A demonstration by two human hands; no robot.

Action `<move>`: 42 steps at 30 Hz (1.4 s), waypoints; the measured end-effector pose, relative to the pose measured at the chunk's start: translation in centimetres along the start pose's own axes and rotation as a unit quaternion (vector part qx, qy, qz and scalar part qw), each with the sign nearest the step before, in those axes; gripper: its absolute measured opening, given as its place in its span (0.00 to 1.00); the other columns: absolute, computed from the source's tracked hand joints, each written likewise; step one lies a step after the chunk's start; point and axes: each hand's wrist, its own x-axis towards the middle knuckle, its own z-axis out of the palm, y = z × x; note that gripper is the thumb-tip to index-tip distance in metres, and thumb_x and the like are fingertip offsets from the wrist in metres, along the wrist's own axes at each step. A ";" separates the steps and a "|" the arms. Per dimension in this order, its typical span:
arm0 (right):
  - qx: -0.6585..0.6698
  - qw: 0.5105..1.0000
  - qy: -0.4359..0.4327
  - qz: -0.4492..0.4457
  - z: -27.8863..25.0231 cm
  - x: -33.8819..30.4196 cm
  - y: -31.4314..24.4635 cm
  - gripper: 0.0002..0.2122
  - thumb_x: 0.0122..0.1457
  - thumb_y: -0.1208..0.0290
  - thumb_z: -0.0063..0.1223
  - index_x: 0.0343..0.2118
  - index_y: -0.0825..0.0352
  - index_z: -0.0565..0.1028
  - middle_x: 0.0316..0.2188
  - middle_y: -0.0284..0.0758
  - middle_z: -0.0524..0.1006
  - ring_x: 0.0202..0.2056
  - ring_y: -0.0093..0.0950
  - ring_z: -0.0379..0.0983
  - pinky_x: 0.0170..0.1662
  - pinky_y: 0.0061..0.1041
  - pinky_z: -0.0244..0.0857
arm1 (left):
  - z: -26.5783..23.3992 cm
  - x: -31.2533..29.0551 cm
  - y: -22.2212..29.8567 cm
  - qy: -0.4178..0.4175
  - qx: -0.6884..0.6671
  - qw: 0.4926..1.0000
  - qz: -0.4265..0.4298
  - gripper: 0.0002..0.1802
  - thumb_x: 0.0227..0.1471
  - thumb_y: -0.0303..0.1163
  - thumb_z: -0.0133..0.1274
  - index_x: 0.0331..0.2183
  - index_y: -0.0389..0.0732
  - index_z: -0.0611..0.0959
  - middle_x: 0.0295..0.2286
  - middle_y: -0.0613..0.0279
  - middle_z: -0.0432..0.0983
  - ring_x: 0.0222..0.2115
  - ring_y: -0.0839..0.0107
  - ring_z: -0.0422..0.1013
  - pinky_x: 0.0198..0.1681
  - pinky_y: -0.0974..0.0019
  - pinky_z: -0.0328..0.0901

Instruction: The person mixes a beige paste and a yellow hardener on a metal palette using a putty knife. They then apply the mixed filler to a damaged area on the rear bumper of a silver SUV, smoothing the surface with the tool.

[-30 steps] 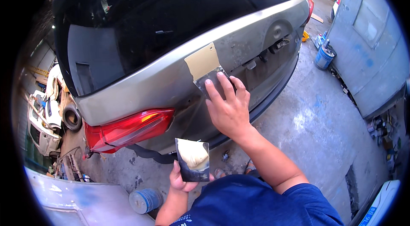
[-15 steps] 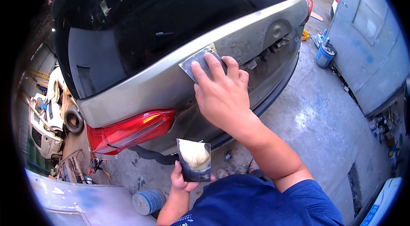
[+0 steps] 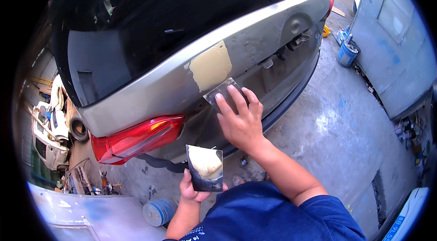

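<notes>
A beige patch of body filler (image 3: 210, 67) lies on the car's silver tailgate (image 3: 157, 77), below the rear window. My right hand (image 3: 242, 120) presses its fingertips on a thin dark filler spreader (image 3: 225, 94), whose far edge lies at the patch's lower end. Whether the spreader touches the panel there, I cannot tell. Lower down, in front of my body, my left hand (image 3: 195, 189) grips a dark square mixing plate (image 3: 205, 185) by its lower edge. A creamy mound of filler (image 3: 205, 162) sits on that plate.
The red tail light (image 3: 141, 136) is left of the mixing plate. Blue buckets stand on the concrete floor, one (image 3: 159, 212) at lower left, another (image 3: 347, 54) at right beside a large grey panel (image 3: 391, 36). A tyre (image 3: 78, 129) and scrap parts lie at far left.
My right hand has drawn the spreader down toward me across the tailgate, uncovering the beige filler patch. The left hand with the plate has barely moved.
</notes>
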 end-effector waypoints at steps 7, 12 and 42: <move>-0.022 0.999 0.030 0.008 -2.6 4.9 1.3 0.21 0.44 0.69 0.57 0.46 0.56 0.73 0.51 0.36 0.65 0.50 0.40 0.58 0.46 0.38 0.53 | -0.1 0.2 -0.1 0.005 -0.004 1.000 -0.006 0.37 0.53 0.60 0.43 0.58 0.48 0.63 0.53 0.53 0.63 0.47 0.47 0.66 0.35 0.33 0.66; 0.004 1.000 0.017 0.005 -0.9 2.9 1.8 0.22 0.44 0.70 0.57 0.47 0.55 0.73 0.52 0.36 0.65 0.51 0.41 0.58 0.47 0.39 0.53 | 0.4 0.5 -0.1 0.000 -0.001 1.000 0.003 0.37 0.53 0.59 0.44 0.57 0.48 0.63 0.52 0.53 0.64 0.45 0.47 0.66 0.34 0.33 0.66; 0.020 0.998 0.056 -0.013 -0.8 3.3 9.2 0.22 0.45 0.70 0.58 0.47 0.56 0.72 0.53 0.37 0.63 0.53 0.42 0.57 0.51 0.40 0.53 | 5.5 5.8 1.1 -0.038 0.007 0.998 0.044 0.44 0.36 0.33 0.45 0.59 0.46 0.57 0.54 0.51 0.61 0.51 0.51 0.63 0.42 0.33 0.66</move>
